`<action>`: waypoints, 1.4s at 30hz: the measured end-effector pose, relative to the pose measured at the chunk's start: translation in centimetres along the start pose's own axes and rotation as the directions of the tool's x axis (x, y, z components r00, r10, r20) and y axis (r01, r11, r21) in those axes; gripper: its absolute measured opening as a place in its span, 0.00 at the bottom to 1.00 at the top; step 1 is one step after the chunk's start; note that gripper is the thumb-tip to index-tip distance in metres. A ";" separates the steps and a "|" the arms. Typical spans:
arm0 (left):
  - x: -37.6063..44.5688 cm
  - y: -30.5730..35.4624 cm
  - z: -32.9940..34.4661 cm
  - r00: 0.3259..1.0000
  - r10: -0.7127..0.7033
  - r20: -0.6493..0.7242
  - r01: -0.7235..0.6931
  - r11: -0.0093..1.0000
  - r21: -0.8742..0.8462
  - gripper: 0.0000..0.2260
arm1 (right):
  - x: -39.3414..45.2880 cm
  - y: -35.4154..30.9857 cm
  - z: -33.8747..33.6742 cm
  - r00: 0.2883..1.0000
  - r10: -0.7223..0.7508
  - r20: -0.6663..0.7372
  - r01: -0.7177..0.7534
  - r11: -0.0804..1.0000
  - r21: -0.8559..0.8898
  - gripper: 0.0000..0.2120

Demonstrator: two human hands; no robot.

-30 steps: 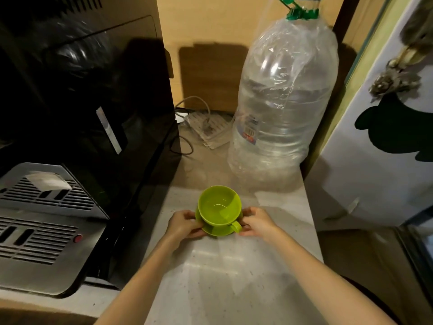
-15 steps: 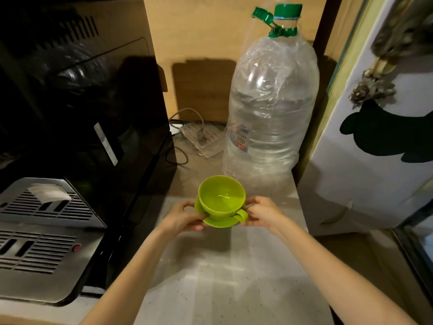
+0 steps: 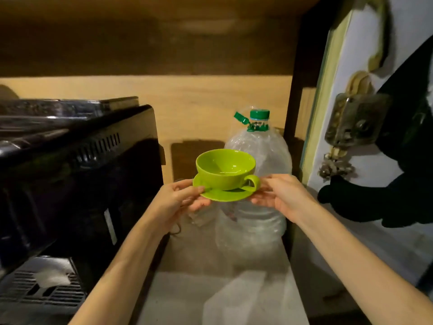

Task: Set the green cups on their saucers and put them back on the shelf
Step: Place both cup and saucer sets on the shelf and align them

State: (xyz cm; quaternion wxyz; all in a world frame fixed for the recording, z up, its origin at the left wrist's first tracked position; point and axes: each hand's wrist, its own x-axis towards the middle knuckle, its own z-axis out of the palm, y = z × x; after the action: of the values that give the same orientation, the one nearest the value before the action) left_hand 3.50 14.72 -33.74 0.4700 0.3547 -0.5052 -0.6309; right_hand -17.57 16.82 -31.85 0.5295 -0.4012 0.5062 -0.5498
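one green cup (image 3: 225,168) on one saucer (image 3: 222,194), held in the air by left hand (image 3: 180,202) and right hand (image 3: 281,198) pinching its rim, before one water bottle (image 3: 255,174).

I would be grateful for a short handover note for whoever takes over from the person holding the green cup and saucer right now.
Left hand: gripping the left rim of the green saucer.
Right hand: gripping the saucer's right rim, beside the cup handle.
Green cup: sits upright and empty on the saucer, handle to the right; the pair is held in the air in front of the water bottle, above the counter.
Done: this cup is on its saucer.
Left: place the pair on the shelf. No other green cups are in view, so I cannot tell how many remain.
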 end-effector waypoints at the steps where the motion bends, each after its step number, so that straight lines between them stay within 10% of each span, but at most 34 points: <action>1: 0.2 1.4 0.4 1.000 0.020 0.006 -0.020 1.000 -0.010 0.06 | 0.0 -1.5 0.2 0.999 -0.039 -0.004 0.039 0.999 0.020 0.04; 21: 4.6 28.6 7.5 0.953 0.304 0.005 -0.303 0.949 -0.085 0.08 | 0.5 -28.0 4.1 0.899 -0.438 -0.015 0.437 0.895 0.091 0.06; 42: 15.1 36.0 6.8 0.924 0.367 -0.109 -0.372 0.928 -0.025 0.05 | 10.6 -36.2 7.3 0.867 -0.498 -0.031 0.498 0.864 0.066 0.07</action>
State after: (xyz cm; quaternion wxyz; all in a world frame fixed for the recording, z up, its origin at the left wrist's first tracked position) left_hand 1.03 0.76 3.26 0.6135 0.2743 -0.5241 -0.5231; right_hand -18.01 2.73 3.86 0.3805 -0.4954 0.3691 -0.6881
